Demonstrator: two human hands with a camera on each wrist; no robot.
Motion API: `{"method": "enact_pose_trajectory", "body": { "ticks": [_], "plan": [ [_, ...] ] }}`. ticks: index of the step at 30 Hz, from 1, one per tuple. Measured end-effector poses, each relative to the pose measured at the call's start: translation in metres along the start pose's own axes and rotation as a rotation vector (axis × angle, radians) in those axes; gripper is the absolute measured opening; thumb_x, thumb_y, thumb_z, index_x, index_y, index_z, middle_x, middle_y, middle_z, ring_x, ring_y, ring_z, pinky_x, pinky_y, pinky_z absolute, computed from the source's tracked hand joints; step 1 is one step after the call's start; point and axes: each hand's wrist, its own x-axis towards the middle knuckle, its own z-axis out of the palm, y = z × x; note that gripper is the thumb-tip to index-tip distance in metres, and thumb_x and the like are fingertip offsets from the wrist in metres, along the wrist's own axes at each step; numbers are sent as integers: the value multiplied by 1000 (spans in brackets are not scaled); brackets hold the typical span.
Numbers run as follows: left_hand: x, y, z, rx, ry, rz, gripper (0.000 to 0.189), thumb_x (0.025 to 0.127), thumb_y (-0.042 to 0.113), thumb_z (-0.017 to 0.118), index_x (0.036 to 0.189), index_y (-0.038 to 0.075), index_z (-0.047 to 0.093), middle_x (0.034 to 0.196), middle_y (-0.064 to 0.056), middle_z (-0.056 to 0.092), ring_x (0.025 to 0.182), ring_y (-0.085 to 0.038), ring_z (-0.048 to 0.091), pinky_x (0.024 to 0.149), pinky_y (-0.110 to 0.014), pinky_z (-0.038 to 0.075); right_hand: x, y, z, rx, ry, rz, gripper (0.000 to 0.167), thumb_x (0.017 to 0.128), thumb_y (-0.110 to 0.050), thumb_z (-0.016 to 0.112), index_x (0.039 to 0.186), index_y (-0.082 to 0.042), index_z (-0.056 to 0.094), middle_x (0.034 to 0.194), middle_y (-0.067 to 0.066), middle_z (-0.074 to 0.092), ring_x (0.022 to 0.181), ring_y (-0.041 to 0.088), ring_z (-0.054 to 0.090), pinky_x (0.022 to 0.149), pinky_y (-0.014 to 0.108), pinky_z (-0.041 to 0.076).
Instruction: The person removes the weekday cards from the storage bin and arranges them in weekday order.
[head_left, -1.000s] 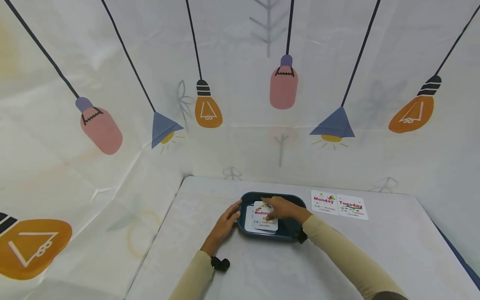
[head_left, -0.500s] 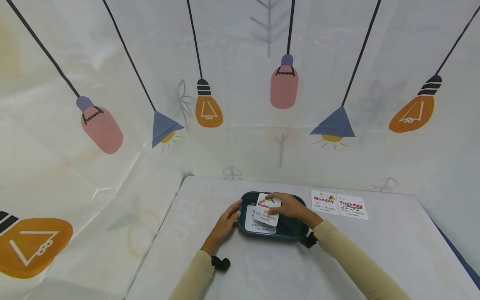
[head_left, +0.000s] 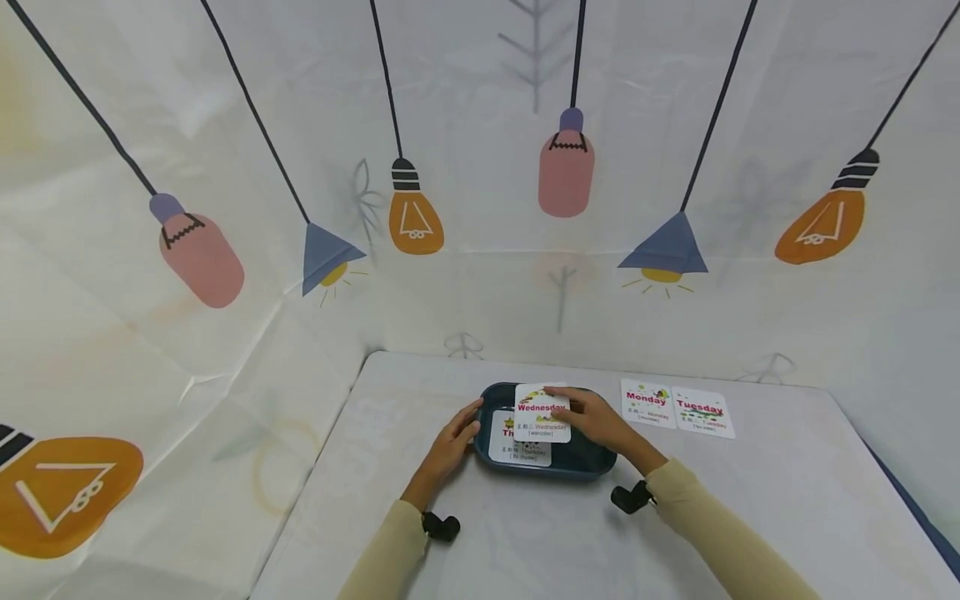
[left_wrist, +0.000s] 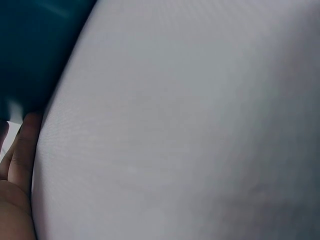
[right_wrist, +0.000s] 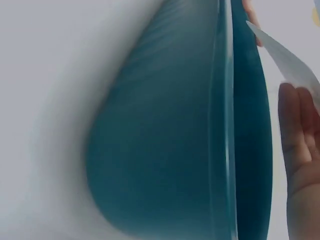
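My right hand [head_left: 600, 421] pinches the right edge of a white "Wednesday" card [head_left: 538, 427], lifted over a dark teal tray [head_left: 588, 458]. Beneath it, a "Thursday" card [head_left: 504, 450] lies in the tray, partly covered. My left hand [head_left: 447, 446] rests against the tray's left side, its fingers fairly straight along the rim. In the left wrist view only part of that hand [left_wrist: 17, 170] shows, touching the tray wall [left_wrist: 40, 45]. The right wrist view has the lifted card [right_wrist: 287, 60] edge-on at the right hand's fingertips [right_wrist: 290, 95], above the tray rim.
A "Monday" card [head_left: 648, 404] and a "Tuesday" card [head_left: 703, 412] lie side by side on the white table [head_left: 525, 542], right of the tray. Behind the table hangs a white sheet [head_left: 480, 292] printed with lamps.
The right hand has raised the Wednesday card off the Thursday card and drawn it slightly up and right, uncovering more of the card below. The left hand stays at the tray.
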Motion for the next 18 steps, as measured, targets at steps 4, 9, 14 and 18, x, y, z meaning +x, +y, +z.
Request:
{"method": "enact_pose_trajectory", "body": {
  "ticks": [4, 9, 14, 18],
  "plan": [
    [-1, 0, 1, -9, 1, -10, 45, 106, 30, 47, 151, 33, 43, 161, -6, 37, 148, -31, 36, 108, -51, 45, -9, 3, -5, 93, -20, 56, 62, 93, -22, 71, 149, -8, 46, 132, 21, 60, 97, 15, 67, 78, 24, 57],
    [-1, 3, 0, 10, 6, -11, 46, 106, 28, 47, 152, 31, 43, 161, -7, 37, 148, -33, 35, 108, -53, 45, -21, 5, -13, 114, 13, 78, 61, 93, -27, 72, 148, -16, 49, 135, 19, 60, 95, 16, 66, 75, 23, 56],
    [1, -3, -1, 23, 7, -18, 45, 106, 34, 47, 151, 36, 42, 161, -4, 37, 149, -31, 34, 110, -54, 43, -35, 11, -27, 69, 117, 157, 58, 91, -37, 72, 145, -24, 54, 142, 13, 57, 103, 24, 62, 78, 24, 53],
    [1, -5, -1, 28, 3, -13, 45, 106, 35, 46, 151, 36, 42, 162, -4, 36, 149, -32, 33, 111, -55, 41, -45, 15, -40, 87, 182, 220, 61, 90, -41, 72, 146, -26, 52, 154, 13, 45, 120, 33, 60, 88, 26, 54]
  ]
}}
